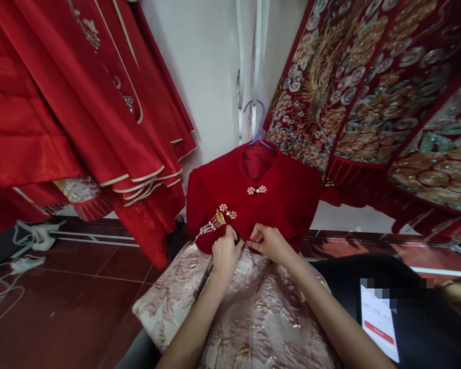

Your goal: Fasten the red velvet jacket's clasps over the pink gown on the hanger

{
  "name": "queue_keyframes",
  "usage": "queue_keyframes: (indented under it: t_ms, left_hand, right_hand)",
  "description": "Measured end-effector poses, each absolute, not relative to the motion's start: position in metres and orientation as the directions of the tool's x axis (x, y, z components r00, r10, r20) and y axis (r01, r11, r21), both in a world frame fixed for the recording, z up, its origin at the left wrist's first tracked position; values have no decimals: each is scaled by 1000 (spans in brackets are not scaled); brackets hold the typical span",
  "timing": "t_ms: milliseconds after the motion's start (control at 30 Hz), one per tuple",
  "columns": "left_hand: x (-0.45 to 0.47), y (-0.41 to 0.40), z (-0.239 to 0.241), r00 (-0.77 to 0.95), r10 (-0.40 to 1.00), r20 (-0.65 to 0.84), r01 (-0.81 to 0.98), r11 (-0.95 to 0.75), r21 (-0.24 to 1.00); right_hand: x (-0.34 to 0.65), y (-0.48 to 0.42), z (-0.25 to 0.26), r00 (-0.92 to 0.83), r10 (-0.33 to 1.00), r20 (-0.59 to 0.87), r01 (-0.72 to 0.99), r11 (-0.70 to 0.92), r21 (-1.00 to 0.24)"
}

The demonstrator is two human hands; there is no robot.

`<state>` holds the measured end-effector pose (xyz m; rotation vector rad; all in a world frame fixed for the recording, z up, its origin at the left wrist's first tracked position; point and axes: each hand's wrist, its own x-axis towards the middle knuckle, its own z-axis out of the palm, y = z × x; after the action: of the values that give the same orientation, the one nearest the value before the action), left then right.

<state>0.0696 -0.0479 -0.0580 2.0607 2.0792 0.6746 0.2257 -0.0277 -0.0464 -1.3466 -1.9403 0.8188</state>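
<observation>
Writing: one phone (379, 328), near right, screen lit, on a black surface (415, 318); its lines too small to read, top part pixelated, red button low down with illegible text.

Counts: one red jacket (249, 205), center, on one purple hanger (259, 125), its lower part against the pale brocade cloth (261, 318) at the near side. One collar clasp (256, 190), two flowers. One chest clasp (227, 211), two flowers, left of center. One gold tassel ornament (220, 218) just beside it, strands trailing left.

Two hands, both at jacket's lower front, close together. Left hand (225, 251): fingers narrow, pinching jacket fabric. Right hand (271, 243): thumb and fingers pinched on jacket edge too; small bit between the hands, can't tell what.

Far left: several plain red garments (80, 102) with pale piping, overlapping, exact count unclear. Far right: embroidered red clothing (369, 102), number of pieces unclear. One white power strip (28, 264) on tiled floor (80, 307), left, cords beside it.
</observation>
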Motion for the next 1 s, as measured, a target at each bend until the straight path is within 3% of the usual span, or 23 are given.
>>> queue_keyframes:
  t_ms: [233, 367, 533, 667, 733, 833, 933, 1000]
  left_hand:
    - [68, -47, -67, 14, 959, 282, 872, -150, 466]
    - [65, -49, -71, 80, 948, 309, 885, -210, 415]
    - [63, -44, -78, 110, 939, 327, 928, -215, 303]
    - [58, -42, -85, 141, 907, 398, 922, -267, 282]
    - [55, -44, -87, 130, 887, 442, 889, -302, 345]
    - [52, -49, -87, 11, 885, 466, 738, -321, 593]
    - [52, -53, -86, -138, 916, 377, 495, -265, 827]
    - [52, -53, -85, -179, 939, 294, 354, -217, 910]
  right_hand:
    - [239, -25, -30, -192, 948, 256, 489, 318, -812]
    - [248, -26, -18, -129, 934, 333, 415, 356, -837]
    - [243, -31, -20, -369, 877, 309, 322, 432, -842]
    - [228, -30, -36, -416, 851, 319, 326, 468, -821]
    - [222, -27, -44, -419, 845, 332, 330, 482, -811]
    - [215, -24, -55, -385, 853, 351, 362, 490, -793]
    - [210, -22, -64, -312, 876, 367, 425, 474, -771]
    - [208, -22, -68, -277, 885, 374, 450, 463, -763]
